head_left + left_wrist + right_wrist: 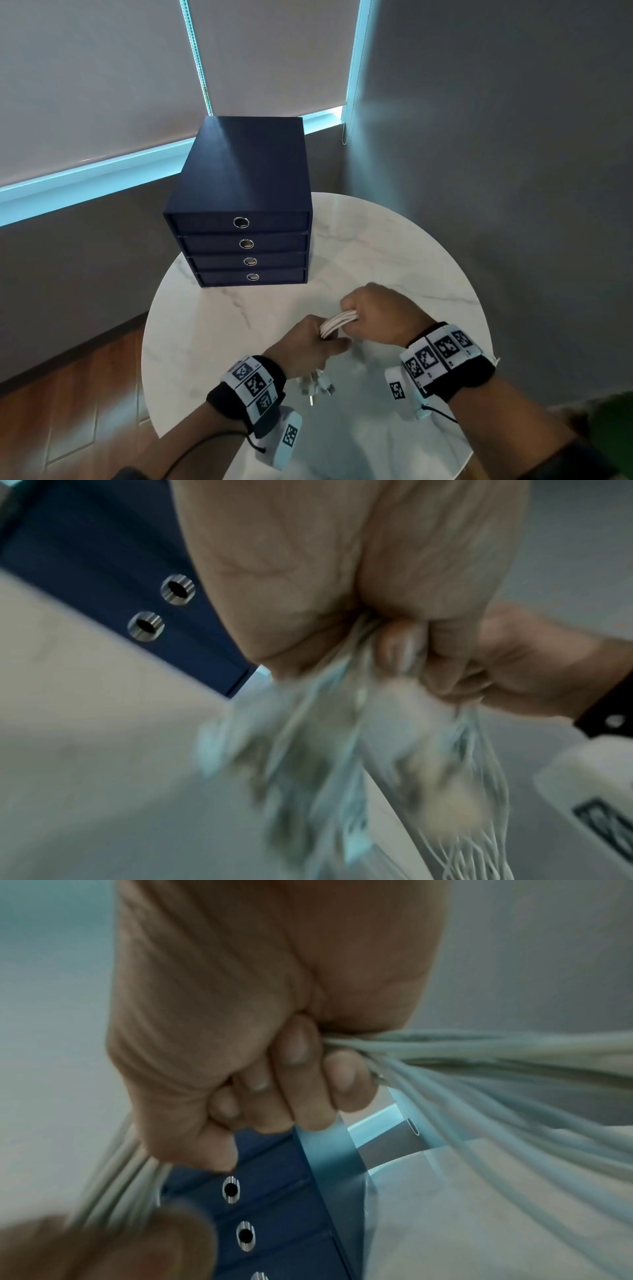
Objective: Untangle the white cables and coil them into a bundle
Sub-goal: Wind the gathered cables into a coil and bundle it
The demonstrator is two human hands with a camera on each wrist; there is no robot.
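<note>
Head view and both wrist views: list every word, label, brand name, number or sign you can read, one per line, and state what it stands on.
No readable words, brands or numbers in any view.
Wristbands and: black-and-white square code markers only; tiny marks beside them are too small to read.
White wrist unit: printed marker, too blurred to read.
Navy drawer box: metal ring pulls, no label.

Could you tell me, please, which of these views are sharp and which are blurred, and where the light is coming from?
Head view: sharp on the white cables, both hands and the navy drawer box; cyan daylight leaks round the blinds; edges bowed by the wide lens. Left wrist view: cable ends heavily motion-smeared, left hand soft. Right wrist view: right hand fairly clear, strands streaked.
</note>
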